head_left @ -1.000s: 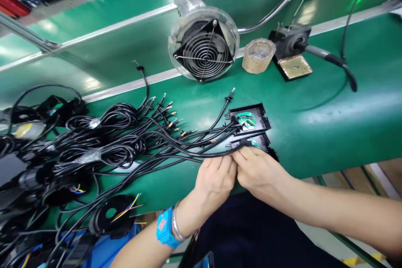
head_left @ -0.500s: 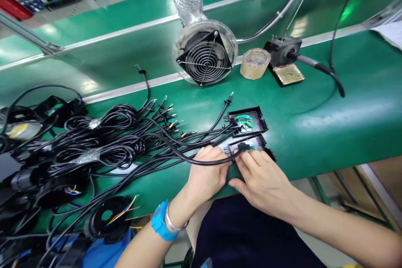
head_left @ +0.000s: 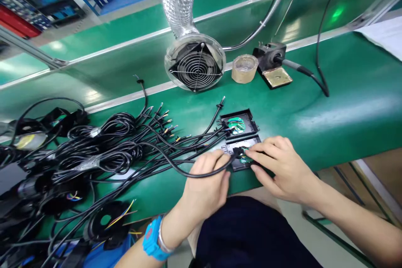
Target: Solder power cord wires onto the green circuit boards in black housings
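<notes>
Two open black plastic housings lie side by side on the bench. The far housing (head_left: 251, 123) holds a green circuit board (head_left: 236, 125) with a black cable running into it. In the near housing (head_left: 230, 144), a black grommet (head_left: 238, 151) sits by a second board, partly behind my fingers. My left hand (head_left: 205, 184) is curled at its left side, with the cable (head_left: 191, 174) crossing over the fingers; what the fingertips grip is hidden. My right hand (head_left: 279, 167) has its fingers stretched out, fingertips at the near board and thumb apart by the housing's right edge.
Coiled black cables (head_left: 100, 161) with bared wire ends pile up at left, beside round black parts (head_left: 106, 222). Behind the housings stand a fume-extraction fan (head_left: 197, 69), a roll of tape (head_left: 244, 69) and a soldering iron in its stand (head_left: 270, 56). White paper (head_left: 385, 35) lies far right.
My right hand has moved off to the right and its fingers have spread, uncovering more of the near housing and board. My left hand stays at the housing's left side. The view has shifted slightly.
</notes>
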Demonstrator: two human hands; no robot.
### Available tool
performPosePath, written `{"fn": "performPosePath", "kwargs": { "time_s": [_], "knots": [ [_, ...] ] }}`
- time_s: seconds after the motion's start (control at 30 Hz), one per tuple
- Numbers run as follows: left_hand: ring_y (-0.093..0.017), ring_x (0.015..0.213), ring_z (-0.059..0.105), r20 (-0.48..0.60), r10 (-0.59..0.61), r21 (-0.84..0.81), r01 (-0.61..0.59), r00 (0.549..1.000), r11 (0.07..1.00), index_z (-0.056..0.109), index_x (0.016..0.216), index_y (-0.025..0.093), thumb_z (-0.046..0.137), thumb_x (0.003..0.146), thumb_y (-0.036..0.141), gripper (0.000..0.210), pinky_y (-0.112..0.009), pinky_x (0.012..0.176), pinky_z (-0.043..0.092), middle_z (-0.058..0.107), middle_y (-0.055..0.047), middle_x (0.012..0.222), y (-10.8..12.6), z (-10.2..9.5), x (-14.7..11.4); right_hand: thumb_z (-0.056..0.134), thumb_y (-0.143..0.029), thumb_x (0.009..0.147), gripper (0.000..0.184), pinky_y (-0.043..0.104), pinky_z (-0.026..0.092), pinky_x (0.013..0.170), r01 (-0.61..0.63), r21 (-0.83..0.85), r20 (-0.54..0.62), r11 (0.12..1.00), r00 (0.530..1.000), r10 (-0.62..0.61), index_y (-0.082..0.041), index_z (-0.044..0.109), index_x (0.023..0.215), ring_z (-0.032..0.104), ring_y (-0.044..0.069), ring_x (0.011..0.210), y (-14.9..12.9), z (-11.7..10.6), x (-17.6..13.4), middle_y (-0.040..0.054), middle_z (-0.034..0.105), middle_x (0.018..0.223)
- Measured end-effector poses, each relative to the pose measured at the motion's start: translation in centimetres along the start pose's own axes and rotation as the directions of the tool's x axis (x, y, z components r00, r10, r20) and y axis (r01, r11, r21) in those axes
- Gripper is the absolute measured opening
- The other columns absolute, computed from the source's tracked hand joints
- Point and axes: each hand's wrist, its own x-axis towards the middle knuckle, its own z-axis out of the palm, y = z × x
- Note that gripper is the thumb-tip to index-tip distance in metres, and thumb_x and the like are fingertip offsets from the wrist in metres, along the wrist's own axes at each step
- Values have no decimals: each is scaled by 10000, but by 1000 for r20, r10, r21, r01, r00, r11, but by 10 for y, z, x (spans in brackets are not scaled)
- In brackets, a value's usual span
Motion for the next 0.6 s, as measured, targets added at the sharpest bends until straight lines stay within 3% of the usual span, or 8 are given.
{"fn": "performPosePath", "kwargs": {
  "time_s": [0.17, 0.33, 0.43, 0.6],
  "knots": [
    [-247, 978, 533, 105, 122, 225, -143, 987, 964, 574, 1188, 121, 517, 880, 235, 333, -385, 798, 490, 557, -91, 1244, 13, 4, 8, 479, -194, 874, 222, 387, 373, 741, 12, 35, 41, 999, 999, -14, -145, 668, 980, 492, 231, 899, 4, 6, 0, 103, 638, 958],
    [-248, 946, 548, 102, 173, 360, -198, 980, 912, 592, 1171, 126, 501, 892, 152, 295, -379, 721, 474, 582, -63, 1243, 12, 12, 7, 490, -171, 859, 214, 378, 393, 738, 49, 89, 29, 995, 998, -51, -158, 684, 950, 512, 224, 906, 9, 13, -1, 104, 627, 993],
    [-241, 1011, 538, 63, 134, 204, -144, 989, 968, 570, 1177, 132, 506, 898, 167, 288, -383, 806, 482, 585, -66, 1237, 7, 14, 4, 507, -159, 856, 187, 374, 395, 730, 46, 125, 10, 991, 999, -48, -169, 674, 939, 513, 216, 896, 13, 10, -2, 95, 620, 996],
    [-232, 1255, 422, -3, 46, -126, -46, 999, 991, 465, 1274, 145, 468, 905, 201, 374, -398, 1020, 425, 484, -118, 1341, -1, 15, -4, 581, -141, 824, 45, 336, 425, 711, 86, 227, -190, 970, 981, -42, -152, 611, 792, 514, 168, 789, -13, 2, 15, 57, 603, 828]
  ]
}}
